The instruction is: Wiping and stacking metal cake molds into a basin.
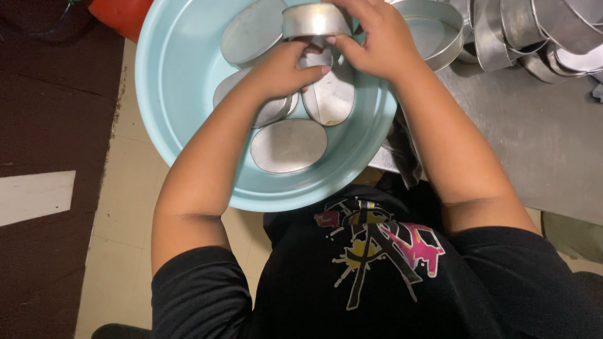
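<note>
Both hands are meeting over the far half of the big light-blue basin (182, 75), which is sitting partly off the near edge of the grey metal table (540, 138). Inside the basin several shallow round metal tins are lying loose: one flat at six o'clock (289, 146), one tilted at about eleven o'clock (252, 31), and others partly hidden under the wrists.

Right hand (377, 41) is curling over the small round tin (316, 20) being held up at twelve o'clock of the basin, fingers wrapping its right side and thumb pressing just below the wall. Left hand (282, 69) is coming in from seven o'clock, fingers bent and closed, thumb tip touching the right thumb under the tin; whether it is gripping the tin itself I cannot tell.

That tin is standing on its side wall toward the camera, so its round axis is pointing roughly toward six o'clock and slightly up, with no real long axis. It is lying directly beyond both hands, the right one being nearer and carrying it.

More empty tins (540, 31) are piling at two o'clock on the table, well apart from the hands
</note>
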